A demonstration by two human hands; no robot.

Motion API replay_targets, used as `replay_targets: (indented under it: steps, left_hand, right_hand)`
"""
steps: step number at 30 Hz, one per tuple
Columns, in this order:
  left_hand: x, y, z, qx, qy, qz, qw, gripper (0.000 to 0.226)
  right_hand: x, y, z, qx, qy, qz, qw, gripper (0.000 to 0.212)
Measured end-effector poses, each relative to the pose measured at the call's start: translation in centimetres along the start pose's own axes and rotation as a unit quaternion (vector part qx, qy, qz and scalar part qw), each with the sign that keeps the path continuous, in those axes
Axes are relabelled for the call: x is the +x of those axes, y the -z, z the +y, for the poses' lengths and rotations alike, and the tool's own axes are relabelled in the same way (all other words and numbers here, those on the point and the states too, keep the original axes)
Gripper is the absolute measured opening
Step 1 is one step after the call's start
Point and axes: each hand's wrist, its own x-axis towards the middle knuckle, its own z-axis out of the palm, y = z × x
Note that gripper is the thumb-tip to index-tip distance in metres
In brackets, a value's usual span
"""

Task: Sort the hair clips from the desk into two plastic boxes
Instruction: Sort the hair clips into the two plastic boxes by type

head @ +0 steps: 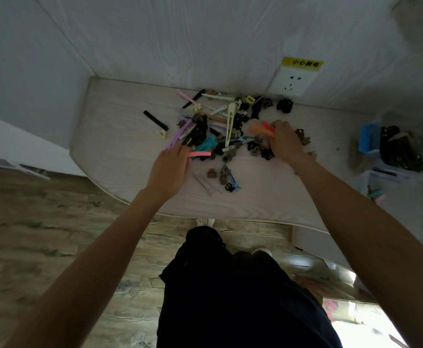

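Note:
A heap of hair clips [220, 126] in many colours and shapes lies on the pale wooden desk [120, 136] near the wall. My left hand [169, 169] rests at the heap's left edge and pinches a pink flat clip [200, 154]. My right hand [284, 141] is at the heap's right side, its fingers gripping orange and red clips [262, 128]. One plastic box [403, 149] at the far right holds dark claw clips. A second clear box [391, 187] in front of it holds a few coloured flat clips.
A wall socket [292, 82] with a yellow warning label sits on the wall behind the heap. A lone black bar clip [155, 120] lies left of the heap. The desk's rounded front edge [230, 217] faces my dark trousers and the wooden floor.

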Motion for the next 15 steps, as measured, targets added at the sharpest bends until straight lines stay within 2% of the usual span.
replay_targets:
  steps: [3, 6, 10, 12, 15]
  left_hand:
    - [-0.9, 0.5, 0.6, -0.044, 0.016, -0.011, 0.999, 0.018]
    - [-1.7, -0.2, 1.3, -0.061, -0.004, -0.065, 0.996, 0.020]
    - [-1.7, -1.6, 1.3, -0.044, -0.007, -0.144, 0.989, 0.034]
    - [-1.4, -1.7, 1.2, -0.039, -0.010, -0.154, 0.987, 0.043]
    - [-0.9, -1.7, 1.1, -0.019, -0.020, -0.140, 0.990, 0.045]
  right_hand:
    - [-0.5, 0.1, -0.2, 0.020, 0.008, 0.066, 0.998, 0.026]
    - [-1.1, 0.3, 0.5, 0.051, -0.028, 0.090, 0.994, 0.027]
    - [-1.7, 0.2, 1.2, 0.083, -0.076, 0.052, 0.992, 0.024]
    - [-1.6, 0.0, 0.9, 0.070, -0.088, 0.018, 0.994, 0.027]
    - [-1.2, -0.6, 0.3, 0.014, -0.084, 0.022, 0.996, 0.036]
